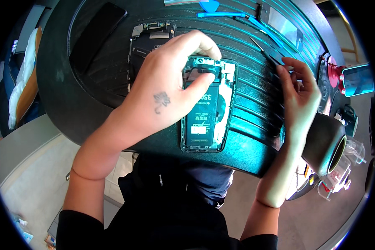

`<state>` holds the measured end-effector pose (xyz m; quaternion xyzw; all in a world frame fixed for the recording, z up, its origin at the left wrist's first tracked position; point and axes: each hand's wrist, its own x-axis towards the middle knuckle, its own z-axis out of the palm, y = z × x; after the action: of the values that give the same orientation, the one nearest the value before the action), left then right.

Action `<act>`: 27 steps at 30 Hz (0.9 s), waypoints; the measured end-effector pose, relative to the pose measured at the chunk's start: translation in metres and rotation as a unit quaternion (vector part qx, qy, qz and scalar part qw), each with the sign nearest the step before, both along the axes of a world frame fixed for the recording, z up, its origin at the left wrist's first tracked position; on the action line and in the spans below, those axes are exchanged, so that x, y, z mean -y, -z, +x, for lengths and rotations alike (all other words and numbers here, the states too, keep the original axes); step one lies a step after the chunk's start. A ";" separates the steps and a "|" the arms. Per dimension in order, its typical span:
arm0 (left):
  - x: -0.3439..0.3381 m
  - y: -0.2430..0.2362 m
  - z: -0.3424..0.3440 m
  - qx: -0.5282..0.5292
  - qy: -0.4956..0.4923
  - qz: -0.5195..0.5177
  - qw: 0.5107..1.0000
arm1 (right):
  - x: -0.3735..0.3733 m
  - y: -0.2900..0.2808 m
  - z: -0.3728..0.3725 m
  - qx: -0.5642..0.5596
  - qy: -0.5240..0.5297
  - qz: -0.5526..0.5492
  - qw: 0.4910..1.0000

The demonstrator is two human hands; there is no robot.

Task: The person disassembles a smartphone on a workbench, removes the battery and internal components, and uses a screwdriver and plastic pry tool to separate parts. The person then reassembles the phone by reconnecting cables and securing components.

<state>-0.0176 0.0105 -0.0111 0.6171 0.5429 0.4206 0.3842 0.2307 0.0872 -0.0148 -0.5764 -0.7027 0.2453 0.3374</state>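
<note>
An opened phone body (pixel 206 125) lies on the dark ribbed table (pixel 246 137), its battery and inner parts showing. My left hand (pixel 166 91) reaches over its top end, thumb and forefinger pinching a small dark part near the camera area. My right hand (pixel 298 89) rests at the phone's right, fingertips holding thin black tweezers (pixel 264 52) that point up and left.
A second opened phone part (pixel 148 41) and a black screen panel (pixel 98 33) lie at the back left. Blue pry tools (pixel 237 16) and a glass panel (pixel 283 25) sit at the back. A red-and-blue device (pixel 354 79) and a dark cup (pixel 327 146) stand at the right edge.
</note>
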 end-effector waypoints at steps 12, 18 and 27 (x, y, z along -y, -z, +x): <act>0.000 -0.001 0.006 -0.104 0.000 0.050 0.993 | 0.001 0.003 -0.012 0.090 -0.030 0.104 0.990; 0.000 -0.008 0.006 -0.047 0.017 0.029 0.998 | 0.025 0.001 -0.037 -0.302 -0.150 -0.089 0.937; -0.002 -0.009 0.000 0.096 0.025 -0.026 0.995 | 0.028 -0.001 -0.034 -0.393 -0.220 -0.273 0.850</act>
<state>-0.0178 0.0127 -0.0023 0.5771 0.4986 0.4538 0.4609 0.1970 0.0597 -0.0134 -0.3308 -0.5244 0.7014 0.3514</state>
